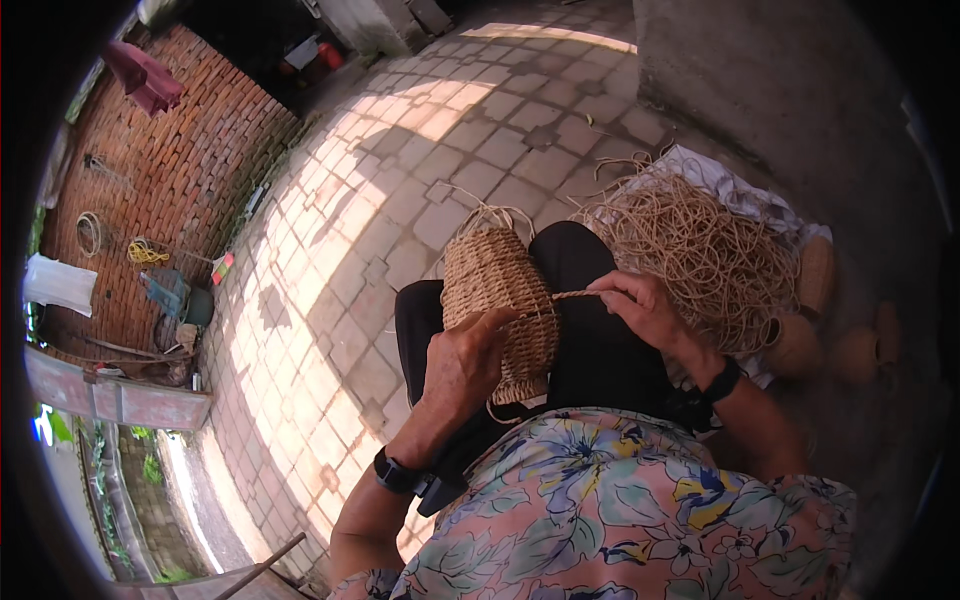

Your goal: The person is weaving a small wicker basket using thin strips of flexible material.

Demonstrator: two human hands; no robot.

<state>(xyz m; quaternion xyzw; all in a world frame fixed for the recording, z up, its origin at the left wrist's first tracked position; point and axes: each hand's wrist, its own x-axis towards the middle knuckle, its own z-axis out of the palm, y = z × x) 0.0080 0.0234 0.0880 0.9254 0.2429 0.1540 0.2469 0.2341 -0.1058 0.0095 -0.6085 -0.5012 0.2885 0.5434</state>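
A tan woven straw basket [485, 268] lies across my lap, with loose cord ends sticking out at its far end. My left hand [465, 362] is closed on the near left side of the basket, its fingertips pressed against the weave. From the basket's right side a twisted straw cord [575, 294] runs taut to my right hand [640, 303], which pinches it between thumb and fingers above my dark trouser leg. What my left fingertips press on underneath is partly hidden by the hand itself.
To my right, a big tangled heap of straw cord [700, 245] lies on a white sack [770, 207]. Several small woven baskets [793, 345] stand beside it. Paving stones [400, 250] spread ahead, with a brick wall [190, 130] on the left and a grey wall [770, 100] at right.
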